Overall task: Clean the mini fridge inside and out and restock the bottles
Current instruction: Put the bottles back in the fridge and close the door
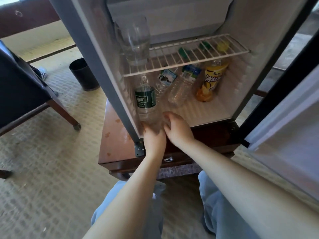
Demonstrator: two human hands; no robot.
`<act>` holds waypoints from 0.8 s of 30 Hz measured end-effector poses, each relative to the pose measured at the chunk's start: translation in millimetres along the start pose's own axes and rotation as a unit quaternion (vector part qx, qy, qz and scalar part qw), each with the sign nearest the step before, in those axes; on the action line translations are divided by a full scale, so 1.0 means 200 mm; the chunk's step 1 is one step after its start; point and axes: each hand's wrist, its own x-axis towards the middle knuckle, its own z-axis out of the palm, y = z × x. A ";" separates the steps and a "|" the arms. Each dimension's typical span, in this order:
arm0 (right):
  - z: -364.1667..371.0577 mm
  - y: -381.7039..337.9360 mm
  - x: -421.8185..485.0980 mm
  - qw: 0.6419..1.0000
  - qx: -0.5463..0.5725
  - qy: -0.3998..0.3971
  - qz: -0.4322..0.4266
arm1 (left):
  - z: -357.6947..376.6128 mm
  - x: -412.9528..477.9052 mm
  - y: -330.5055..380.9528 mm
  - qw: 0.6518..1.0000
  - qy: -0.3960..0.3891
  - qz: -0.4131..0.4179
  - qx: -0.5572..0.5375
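here, left grip [154,138] on bottle [145,100], fridge [241,23] open

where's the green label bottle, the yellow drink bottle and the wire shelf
green-label bottle [145,99], head view, on its label
yellow drink bottle [211,80], head view, on its label
wire shelf [172,66], head view, front rail

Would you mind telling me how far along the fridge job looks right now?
Done: the yellow-labelled bottle and two clear water bottles sit under the wire shelf. In hand: the left hand grips the green-labelled bottle, right hand beside it. Left: seating it, closing the door; cleaning can't be judged.
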 end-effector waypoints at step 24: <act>0.03 -0.14 0.41 0.954 0.246 0.153 0.079 | -0.07 0.06 0.03 0.988 -0.100 0.093 0.074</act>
